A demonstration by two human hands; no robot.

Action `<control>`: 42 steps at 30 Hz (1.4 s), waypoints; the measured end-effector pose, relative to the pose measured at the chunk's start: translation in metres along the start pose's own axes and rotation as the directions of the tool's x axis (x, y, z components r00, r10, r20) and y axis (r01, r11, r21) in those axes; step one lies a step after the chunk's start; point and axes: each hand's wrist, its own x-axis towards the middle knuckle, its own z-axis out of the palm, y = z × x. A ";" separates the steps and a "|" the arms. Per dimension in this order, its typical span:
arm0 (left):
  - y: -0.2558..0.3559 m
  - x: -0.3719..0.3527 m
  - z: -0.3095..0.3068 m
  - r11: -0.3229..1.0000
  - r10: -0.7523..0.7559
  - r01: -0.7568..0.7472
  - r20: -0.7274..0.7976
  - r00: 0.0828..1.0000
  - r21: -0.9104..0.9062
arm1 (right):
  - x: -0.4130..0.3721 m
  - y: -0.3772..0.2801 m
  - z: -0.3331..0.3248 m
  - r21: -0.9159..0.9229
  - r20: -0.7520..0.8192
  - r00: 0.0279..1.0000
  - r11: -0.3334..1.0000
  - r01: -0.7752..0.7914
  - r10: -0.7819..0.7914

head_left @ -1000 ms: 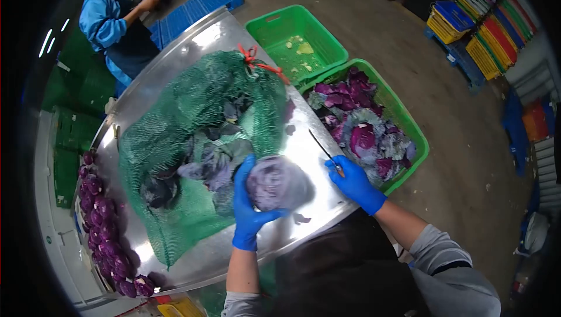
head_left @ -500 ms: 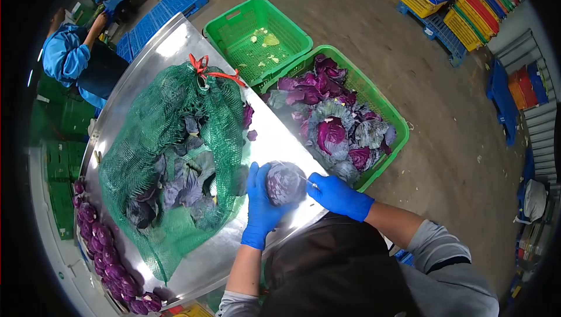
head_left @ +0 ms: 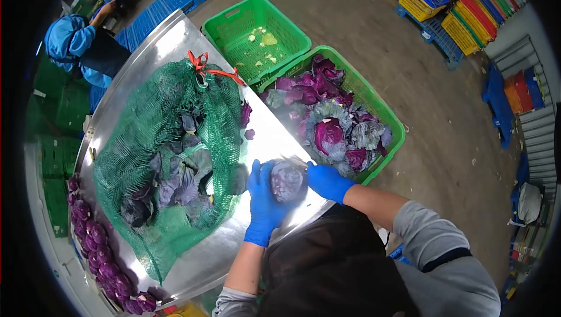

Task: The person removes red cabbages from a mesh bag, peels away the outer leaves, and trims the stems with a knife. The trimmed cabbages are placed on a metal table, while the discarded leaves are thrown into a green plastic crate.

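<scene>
A round red cabbage (head_left: 288, 181) is at the near edge of the steel table, held on its left side by my left hand (head_left: 264, 197) in a blue glove. My right hand (head_left: 328, 183), also gloved, is closed at the cabbage's right side. A thin blade, like a small knife's, showed from it a moment earlier; now it is hidden. Left of my hands lies a green mesh bag (head_left: 225, 135) with a red tie (head_left: 201, 62). Dark red cabbages and loose leaves (head_left: 182, 185) show through its opening.
Beyond the steel table (head_left: 266, 127) stand a green crate (head_left: 283, 21) with a few leaf scraps and another crate (head_left: 377, 102) full of cabbage leaves. Peeled red cabbages (head_left: 96, 241) line the table's left rim. A person in blue (head_left: 76, 42) works at the far left.
My right hand has moved slightly up and left, closer against the cabbage, and the thin blade no longer shows. The cabbage has shifted slightly right. The person in blue has lowered their arm.
</scene>
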 end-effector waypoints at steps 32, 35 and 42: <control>-0.049 -0.033 -0.003 0.849 -0.020 -0.006 -0.044 0.999 -0.528 | 0.006 -0.081 -0.051 0.225 0.019 0.949 0.926 0.303 -0.315; -0.046 -0.037 -0.011 0.916 0.018 -0.017 0.001 1.000 -0.401 | 0.023 -0.060 -0.073 0.585 0.189 0.981 0.806 -0.083 -0.036; -0.050 -0.042 -0.010 0.887 -0.071 0.072 0.020 0.997 -0.457 | -0.003 -0.074 -0.066 -0.051 -0.367 0.927 0.997 0.058 -0.073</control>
